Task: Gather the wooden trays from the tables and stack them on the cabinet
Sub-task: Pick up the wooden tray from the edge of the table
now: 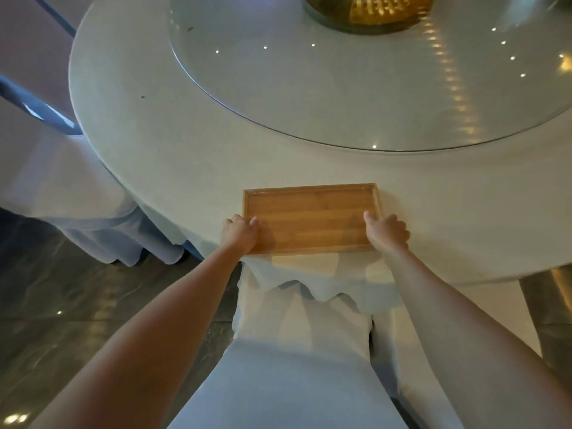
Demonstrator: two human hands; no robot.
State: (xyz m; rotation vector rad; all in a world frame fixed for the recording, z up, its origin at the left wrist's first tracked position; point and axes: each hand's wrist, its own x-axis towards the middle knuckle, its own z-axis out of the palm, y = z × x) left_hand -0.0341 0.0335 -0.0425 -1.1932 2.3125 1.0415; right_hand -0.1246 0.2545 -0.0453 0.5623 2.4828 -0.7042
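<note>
A rectangular wooden tray (309, 218) lies flat at the near edge of a round table covered in a white cloth (173, 144). The tray is empty. My left hand (240, 233) grips the tray's left near corner, thumb over the rim. My right hand (387, 232) grips the right near corner the same way, thumb inside the rim. Both forearms reach forward from the bottom of the view. No cabinet is in view.
A large glass turntable (356, 88) fills the table's middle, with a dark centrepiece (368, 13) at the top. A white-covered chair (297, 351) stands right below the tray. Another covered chair (46, 168) is at the left. Dark tiled floor (62, 320) lies at lower left.
</note>
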